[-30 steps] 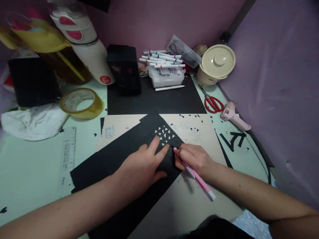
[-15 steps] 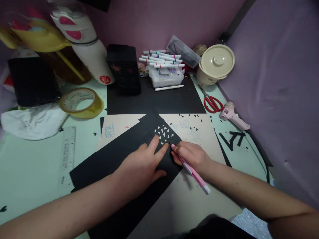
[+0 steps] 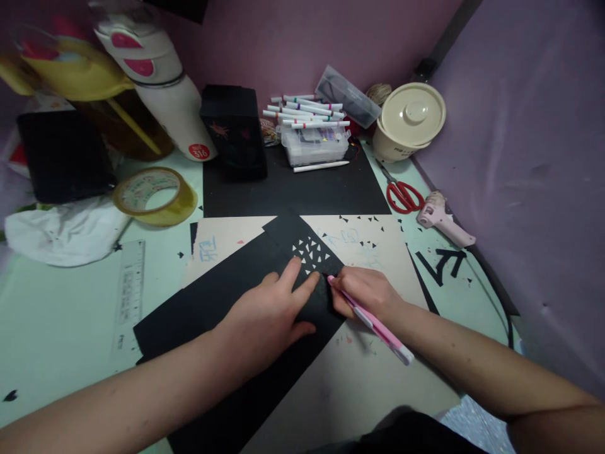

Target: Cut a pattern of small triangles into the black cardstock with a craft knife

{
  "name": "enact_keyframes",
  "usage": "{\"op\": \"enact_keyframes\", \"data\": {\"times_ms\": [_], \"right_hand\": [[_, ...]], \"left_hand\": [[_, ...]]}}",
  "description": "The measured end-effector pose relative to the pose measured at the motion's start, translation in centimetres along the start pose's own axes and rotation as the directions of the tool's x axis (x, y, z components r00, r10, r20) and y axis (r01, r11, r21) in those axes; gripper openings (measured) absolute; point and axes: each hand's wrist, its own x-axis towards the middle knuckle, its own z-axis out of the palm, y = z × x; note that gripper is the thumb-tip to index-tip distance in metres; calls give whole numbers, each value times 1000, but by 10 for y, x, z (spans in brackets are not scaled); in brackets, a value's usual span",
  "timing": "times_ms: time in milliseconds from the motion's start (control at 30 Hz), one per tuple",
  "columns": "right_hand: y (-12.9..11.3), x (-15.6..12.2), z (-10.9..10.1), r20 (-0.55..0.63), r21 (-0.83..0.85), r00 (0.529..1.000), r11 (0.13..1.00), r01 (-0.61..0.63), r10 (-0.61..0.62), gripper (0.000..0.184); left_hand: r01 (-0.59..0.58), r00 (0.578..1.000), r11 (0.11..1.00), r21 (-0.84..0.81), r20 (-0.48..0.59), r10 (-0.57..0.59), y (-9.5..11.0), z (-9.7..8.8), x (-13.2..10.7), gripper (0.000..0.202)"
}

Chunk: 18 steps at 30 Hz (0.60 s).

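Two hands [image 3: 269,313] [image 3: 366,292], one pink cutter [image 3: 377,325] (right-held), black paper [image 3: 208,299], one ruler [image 3: 130,284]

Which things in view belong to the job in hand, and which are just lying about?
In use:
pink craft knife, in the right hand
black paper with triangular cutouts, under the left hand
cream board beneath the paper

Apparently just lying about:
roll of tape
clear ruler
red-handled scissors
pink glue gun
white-barrelled markers
lidded cream pot
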Motion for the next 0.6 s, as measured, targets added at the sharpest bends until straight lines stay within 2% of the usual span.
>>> {"op": "enact_keyframes", "data": {"times_ms": [600], "right_hand": [[-2, 4, 1, -46, 6, 999, 1000, -16, 16, 24]], "left_hand": [[8, 1000, 1000, -1, 6, -8, 0, 2, 0, 77]]}}
